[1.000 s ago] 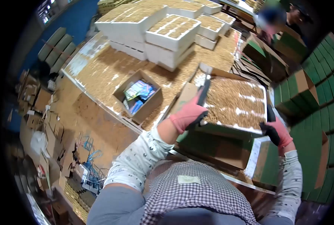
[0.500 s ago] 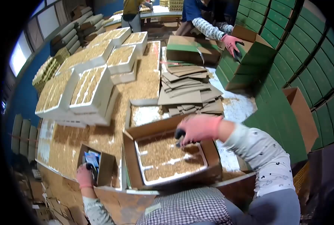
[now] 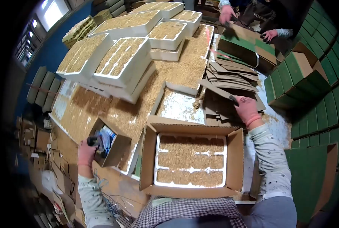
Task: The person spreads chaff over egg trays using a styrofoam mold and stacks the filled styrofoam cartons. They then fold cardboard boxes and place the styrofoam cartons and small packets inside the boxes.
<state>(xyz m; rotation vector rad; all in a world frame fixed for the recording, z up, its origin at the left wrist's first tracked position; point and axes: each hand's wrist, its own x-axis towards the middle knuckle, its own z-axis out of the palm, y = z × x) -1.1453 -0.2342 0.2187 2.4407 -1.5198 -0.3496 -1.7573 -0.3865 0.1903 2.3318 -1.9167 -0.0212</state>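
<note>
My left hand (image 3: 86, 152), in a pink glove with dark fingertips, curls over the near-left rim of a small cardboard box (image 3: 118, 147). Inside lie blue and white packets (image 3: 106, 137); whether my fingertips touch them I cannot tell. With fingers pinched, my right hand (image 3: 247, 110) grips the edge of a flat cardboard sheet (image 3: 217, 90), tilted up from a messy stack of sheets (image 3: 236, 76). Right in front of me stands an open cardboard carton (image 3: 148, 159). Within it sits a white foam tray (image 3: 191, 185), its compartments covered with tan, sawdust-like material.
White foam boxes (image 3: 129, 64) topped with the same material are stacked at the back left. An empty-looking frame (image 3: 179, 104) lies beyond the carton. A co-worker's gloved hands (image 3: 269, 36) are at a green cardboard bundle (image 3: 249, 43). Green cartons (image 3: 321, 114) line the right side.
My right hand has gone from above the tray to the cardboard stack and taken hold of a sheet. The co-worker's hands have shifted from an open green carton to the bundle.
</note>
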